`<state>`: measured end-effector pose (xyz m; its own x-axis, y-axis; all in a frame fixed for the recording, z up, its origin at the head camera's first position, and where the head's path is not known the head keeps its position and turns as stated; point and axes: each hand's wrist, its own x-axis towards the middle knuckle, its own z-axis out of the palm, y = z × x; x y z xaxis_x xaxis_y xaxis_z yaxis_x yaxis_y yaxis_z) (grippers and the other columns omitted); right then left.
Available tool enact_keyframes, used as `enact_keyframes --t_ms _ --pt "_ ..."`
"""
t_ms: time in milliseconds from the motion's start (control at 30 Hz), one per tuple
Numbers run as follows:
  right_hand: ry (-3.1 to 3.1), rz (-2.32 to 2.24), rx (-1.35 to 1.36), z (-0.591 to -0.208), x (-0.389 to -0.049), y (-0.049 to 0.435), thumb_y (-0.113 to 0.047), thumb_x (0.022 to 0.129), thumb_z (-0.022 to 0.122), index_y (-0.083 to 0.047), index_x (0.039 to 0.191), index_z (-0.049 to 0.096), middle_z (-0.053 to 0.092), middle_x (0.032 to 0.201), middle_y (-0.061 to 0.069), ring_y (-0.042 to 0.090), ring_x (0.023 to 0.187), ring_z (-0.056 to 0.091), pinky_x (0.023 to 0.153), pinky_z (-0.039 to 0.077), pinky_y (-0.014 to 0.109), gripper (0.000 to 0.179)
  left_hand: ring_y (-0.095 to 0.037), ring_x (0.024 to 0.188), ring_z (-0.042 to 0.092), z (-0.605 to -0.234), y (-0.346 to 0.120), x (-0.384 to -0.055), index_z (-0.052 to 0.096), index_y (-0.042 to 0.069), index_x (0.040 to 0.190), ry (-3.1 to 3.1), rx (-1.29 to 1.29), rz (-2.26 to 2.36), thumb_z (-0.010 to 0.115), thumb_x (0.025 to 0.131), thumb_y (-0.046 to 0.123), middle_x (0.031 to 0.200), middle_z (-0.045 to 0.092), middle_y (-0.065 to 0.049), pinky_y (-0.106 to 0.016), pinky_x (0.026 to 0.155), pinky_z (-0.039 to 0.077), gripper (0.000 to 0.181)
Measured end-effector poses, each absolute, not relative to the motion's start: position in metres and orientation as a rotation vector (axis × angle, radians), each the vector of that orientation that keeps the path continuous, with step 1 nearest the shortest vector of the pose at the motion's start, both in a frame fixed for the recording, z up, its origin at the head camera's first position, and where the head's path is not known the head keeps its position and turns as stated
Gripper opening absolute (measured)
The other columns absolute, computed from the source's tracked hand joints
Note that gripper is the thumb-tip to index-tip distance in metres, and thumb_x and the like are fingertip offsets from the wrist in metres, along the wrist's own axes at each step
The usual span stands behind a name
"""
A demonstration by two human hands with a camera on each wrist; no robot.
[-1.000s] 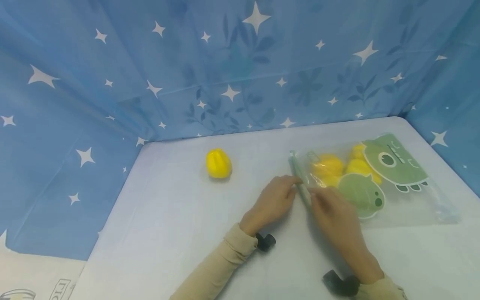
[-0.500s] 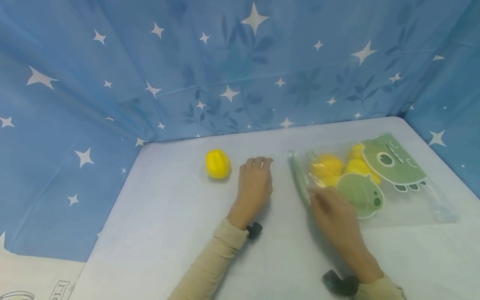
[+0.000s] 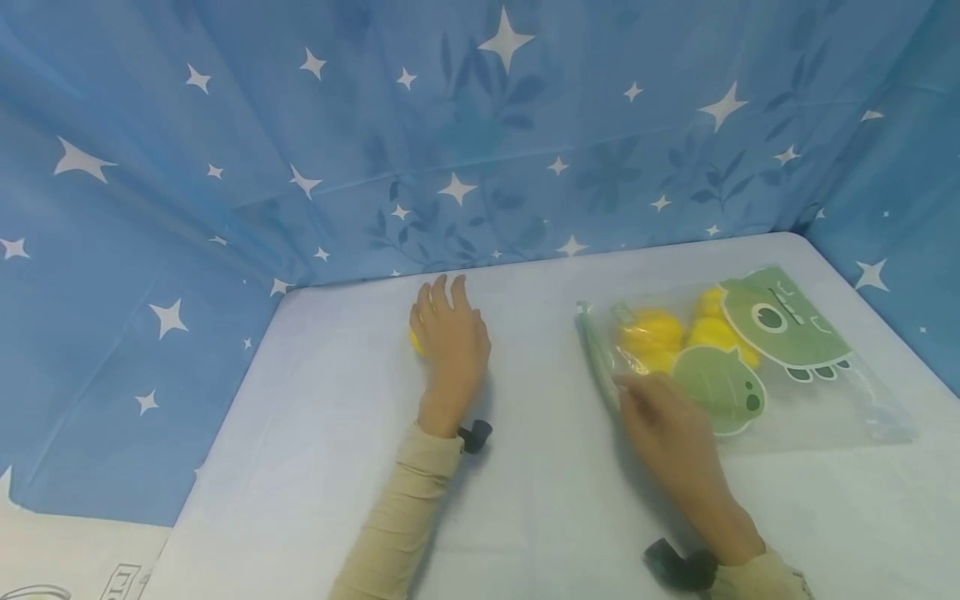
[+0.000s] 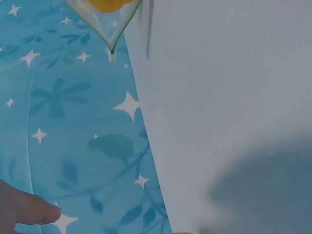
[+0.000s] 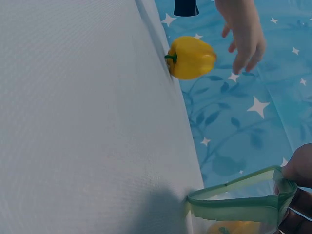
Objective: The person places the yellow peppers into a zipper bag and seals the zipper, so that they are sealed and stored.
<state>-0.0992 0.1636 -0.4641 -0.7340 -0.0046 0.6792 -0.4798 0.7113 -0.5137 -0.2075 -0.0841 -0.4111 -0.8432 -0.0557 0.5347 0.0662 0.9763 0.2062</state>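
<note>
A yellow bell pepper (image 5: 192, 57) with a green stem lies on the white table. My left hand (image 3: 453, 350) reaches over it, fingers loosely spread and covering most of it in the head view. In the right wrist view a gap shows between that hand and the pepper. My right hand (image 3: 671, 446) pinches the green-edged mouth of a clear zip bag (image 3: 817, 417) printed with green dinosaurs. The bag's mouth (image 5: 234, 208) gapes in the right wrist view. Several yellow pieces (image 3: 652, 332) lie inside, partly hidden by the print.
The white table (image 3: 315, 467) meets a blue star-patterned curtain (image 3: 337, 125) at its back and sides. Black wrist cameras (image 3: 678, 567) sit under both wrists. Pale printed cloth (image 3: 67, 550) shows at the lower left.
My left hand has let go of the bag's edge and moved left across the table to over the yellow bell pepper. The right hand keeps its hold on the bag.
</note>
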Motion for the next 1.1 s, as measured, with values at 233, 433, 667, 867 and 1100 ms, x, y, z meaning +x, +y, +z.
enact_keyframes --t_ms 233,433,667,867,1100 --pt "-2.232 0.920 0.370 -0.462 -0.098 0.163 0.010 0.083 0.074 -0.002 0.109 0.075 0.072 0.090 0.011 0.021 0.078 0.063 0.074 0.048 0.019 0.029 -0.054 0.150 0.030 -0.410 -0.102 -0.212 0.030 -0.005 0.157 -2.759 0.202 -0.468 0.068 0.101 0.030 0.159 0.035 -0.034 -0.071 0.119 0.030 0.076" --pt "-2.267 0.908 0.356 -0.463 -0.099 0.163 0.009 0.084 0.074 -0.003 0.110 0.074 0.070 0.088 0.010 0.019 0.078 0.061 0.074 0.047 0.018 0.028 -0.053 0.149 0.032 -0.415 -0.113 -0.217 0.017 -0.007 0.161 -2.799 0.292 -0.599 0.070 0.099 0.035 0.159 0.031 -0.037 -0.069 0.118 0.034 0.092" --pt "-2.276 0.907 0.345 -0.463 -0.098 0.163 0.008 0.085 0.074 -0.003 0.111 0.075 0.070 0.088 0.009 0.019 0.078 0.061 0.074 0.047 0.018 0.028 -0.051 0.137 0.043 -0.418 -0.123 -0.220 0.018 -0.012 0.158 -2.872 0.378 -0.735 0.072 0.096 0.033 0.152 0.035 -0.037 -0.065 0.110 0.042 0.094" --pt "-2.286 0.906 0.339 -0.464 -0.098 0.163 0.007 0.085 0.074 -0.003 0.111 0.075 0.070 0.087 0.009 0.019 0.078 0.062 0.073 0.047 0.019 0.028 -0.050 0.127 0.049 -0.419 -0.128 -0.219 0.022 -0.013 0.154 -2.910 0.427 -0.793 0.072 0.092 0.027 0.140 0.042 -0.035 -0.064 0.105 0.044 0.089" --pt "-2.311 0.911 0.320 -0.464 -0.098 0.163 0.006 0.086 0.074 -0.004 0.111 0.074 0.070 0.089 0.009 0.019 0.079 0.062 0.074 0.046 0.017 0.027 -0.052 0.125 0.052 -0.421 -0.131 -0.220 0.020 -0.009 0.154 -2.940 0.410 -0.826 0.073 0.090 0.025 0.138 0.044 -0.035 -0.064 0.104 0.046 0.090"
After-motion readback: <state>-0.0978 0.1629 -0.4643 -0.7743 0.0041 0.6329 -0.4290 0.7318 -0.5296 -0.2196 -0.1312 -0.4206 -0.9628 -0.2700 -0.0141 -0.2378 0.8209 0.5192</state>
